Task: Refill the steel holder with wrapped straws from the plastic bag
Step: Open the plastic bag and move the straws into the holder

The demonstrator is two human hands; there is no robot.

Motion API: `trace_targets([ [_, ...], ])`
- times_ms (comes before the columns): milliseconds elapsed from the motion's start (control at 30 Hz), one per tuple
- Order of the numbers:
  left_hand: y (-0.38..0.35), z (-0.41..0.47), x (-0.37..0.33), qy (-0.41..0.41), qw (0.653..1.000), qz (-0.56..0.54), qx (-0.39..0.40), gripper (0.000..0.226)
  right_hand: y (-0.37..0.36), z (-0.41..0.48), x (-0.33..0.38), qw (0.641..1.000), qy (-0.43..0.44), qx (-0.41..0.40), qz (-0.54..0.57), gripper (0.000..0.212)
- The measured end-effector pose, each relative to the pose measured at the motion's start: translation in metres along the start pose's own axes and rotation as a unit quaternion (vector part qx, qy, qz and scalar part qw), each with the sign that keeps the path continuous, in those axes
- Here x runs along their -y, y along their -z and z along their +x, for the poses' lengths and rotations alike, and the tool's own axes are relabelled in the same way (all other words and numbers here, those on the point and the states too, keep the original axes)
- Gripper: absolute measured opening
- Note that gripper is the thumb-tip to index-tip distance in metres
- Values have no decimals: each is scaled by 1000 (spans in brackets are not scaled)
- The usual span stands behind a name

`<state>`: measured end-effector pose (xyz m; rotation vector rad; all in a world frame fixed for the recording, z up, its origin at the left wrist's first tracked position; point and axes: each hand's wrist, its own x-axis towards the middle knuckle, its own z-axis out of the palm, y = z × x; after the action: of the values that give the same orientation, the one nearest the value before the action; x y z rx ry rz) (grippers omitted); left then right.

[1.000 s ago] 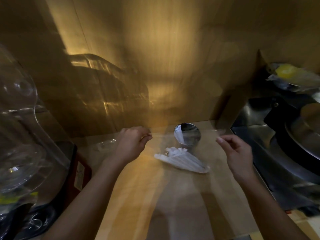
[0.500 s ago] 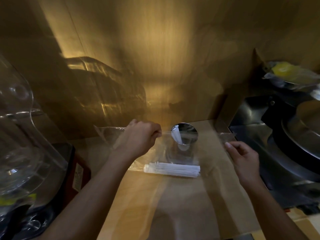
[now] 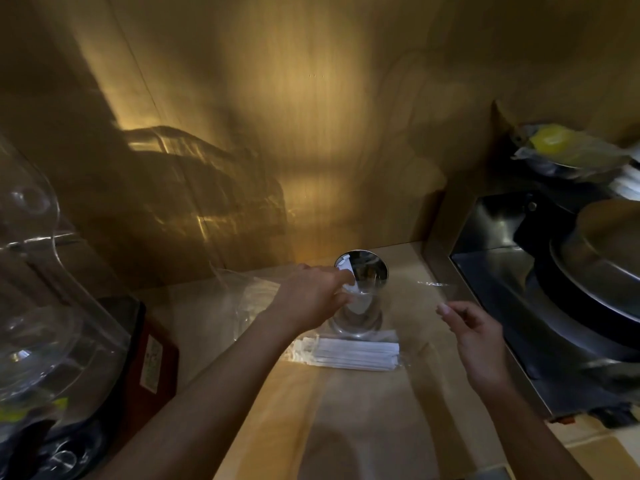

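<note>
The steel holder [image 3: 377, 268] stands on the wooden counter near the back wall, with a white wrapped straw [image 3: 346, 268] leaning inside its left rim. A clear plastic bag [image 3: 412, 327] hangs stretched in front of it, so the holder's body shows through the film. A flat bundle of white wrapped straws [image 3: 356, 353] lies crosswise in the bag's bottom. My left hand [image 3: 311, 299] is closed on the bag's left edge, right beside the holder's rim. My right hand [image 3: 474, 334] pinches the bag's right edge.
Clear plastic domes [image 3: 38, 306] crowd the left side above a red box [image 3: 156, 358]. A steel appliance with a black and steel pan [image 3: 588, 282] fills the right. A wrapped yellow item [image 3: 554, 143] sits above it. A wooden wall [image 3: 311, 133] closes the back.
The straw bundle turned from tilted to level in the bag. My left hand moved right to the holder's rim, and my right hand shifted right, spreading the bag.
</note>
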<state>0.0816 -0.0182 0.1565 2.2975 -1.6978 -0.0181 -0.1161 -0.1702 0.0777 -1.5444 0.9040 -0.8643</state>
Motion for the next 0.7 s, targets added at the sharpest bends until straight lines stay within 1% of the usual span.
trace_targets([
  [133,0,12,-12,-20,999,26,14,24,3,-1,-1,1000,-15,7,5,9],
  [267,17,25,-17,-17,1000,8,6,22,9,-2,-2,999,-22,35,22,8],
  [400,46,40,-24,-3,1000,-17,-8,22,11,-2,-4,998,-26,57,14,18],
  [500,71,50,-30,-8,999,-40,-24,21,14,0,-5,998,-25,55,5,23],
  [700,114,71,-38,-13,994,-86,-65,15,22,3,-7,998,-41,33,22,22],
])
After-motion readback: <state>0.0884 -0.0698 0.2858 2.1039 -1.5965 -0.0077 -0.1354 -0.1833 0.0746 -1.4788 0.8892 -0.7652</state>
